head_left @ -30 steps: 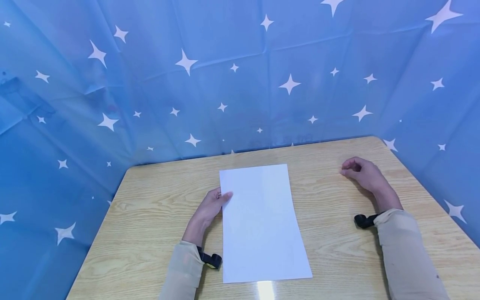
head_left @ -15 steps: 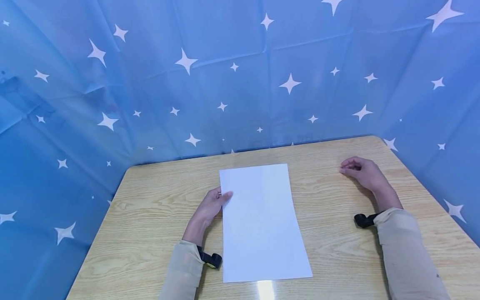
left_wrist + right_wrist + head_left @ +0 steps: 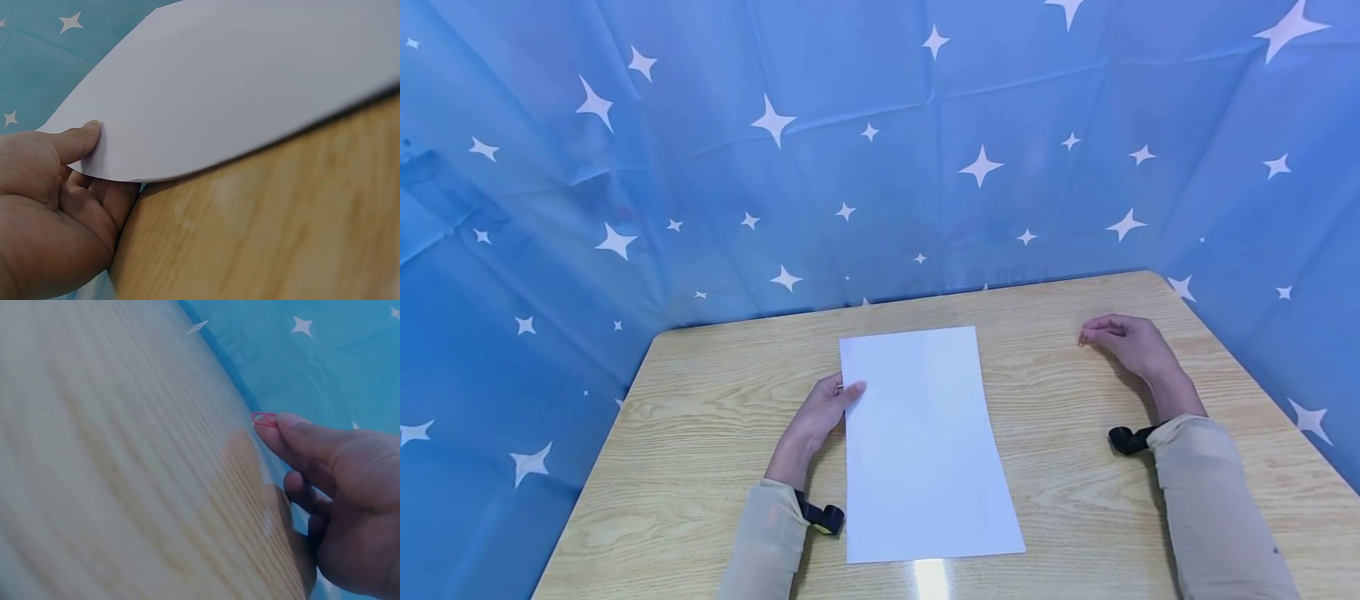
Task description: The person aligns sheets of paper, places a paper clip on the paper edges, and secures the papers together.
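My left hand [image 3: 820, 414] pinches the left edge of a white sheet of paper [image 3: 925, 450], thumb on top and fingers beneath. The left wrist view shows that edge of the paper [image 3: 206, 81] lifted and curving off the table, with the thumb [image 3: 81, 140] lying on it. Over the right part of the table, my right hand [image 3: 1131, 343] pinches a small red paper clip [image 3: 264, 419] between thumb and forefinger. Its looped end sticks out past the fingertips in the right wrist view. The other fingers of that hand are curled in.
Both hands work over a light wood-grain table [image 3: 715, 433] with rounded far corners. Behind and beside it hangs a blue curtain [image 3: 865, 183] with white stars. Dark wrist cameras sit at both cuffs. A bright light reflection lies below the paper.
The right thumb and fingers have shifted slightly, and the red paper clip now shows at their tips. The left hand and the paper have stayed in place.
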Available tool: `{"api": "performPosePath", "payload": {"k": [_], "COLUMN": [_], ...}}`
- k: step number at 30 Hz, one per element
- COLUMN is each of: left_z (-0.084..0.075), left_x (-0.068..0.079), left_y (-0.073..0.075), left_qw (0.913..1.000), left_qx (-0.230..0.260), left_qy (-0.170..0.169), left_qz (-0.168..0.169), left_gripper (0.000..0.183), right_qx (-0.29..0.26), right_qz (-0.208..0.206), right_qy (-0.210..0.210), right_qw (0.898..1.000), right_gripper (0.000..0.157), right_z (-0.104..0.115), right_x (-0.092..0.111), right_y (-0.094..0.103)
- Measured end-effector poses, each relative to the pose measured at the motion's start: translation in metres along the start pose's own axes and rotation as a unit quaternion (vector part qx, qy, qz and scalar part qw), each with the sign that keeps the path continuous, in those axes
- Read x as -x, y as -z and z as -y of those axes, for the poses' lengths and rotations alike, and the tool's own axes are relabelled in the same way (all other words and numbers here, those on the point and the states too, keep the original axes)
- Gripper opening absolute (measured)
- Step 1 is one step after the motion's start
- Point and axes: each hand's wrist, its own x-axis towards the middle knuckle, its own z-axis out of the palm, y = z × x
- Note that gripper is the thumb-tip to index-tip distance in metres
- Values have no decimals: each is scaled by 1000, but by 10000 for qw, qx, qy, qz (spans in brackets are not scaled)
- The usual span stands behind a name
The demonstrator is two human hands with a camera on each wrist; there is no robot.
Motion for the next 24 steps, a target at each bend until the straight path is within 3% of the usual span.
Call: {"api": "performPosePath", "payload": {"k": [9,16,24], "left_z": [-2,-3,-1], "left_x": [0,-1,1], "left_y": [-2,-3,-2], "left_qw": [9999,9999,10000], "left_qx": [-58,-28,33], "left_qy": [-69,-80,13], "left_qz": [48,57,62], "left_gripper": [31,30,32], "right_qx": [-18,-56,-54], "right_qz": [28,332,385], "right_qy": [-124,-147,-17], "right_qw": [9999,9993,9992], "right_gripper": [49,49,50], "right_z": [3,14,37], "right_x": [3,6,5], "right_y": [6,9,-4]}}
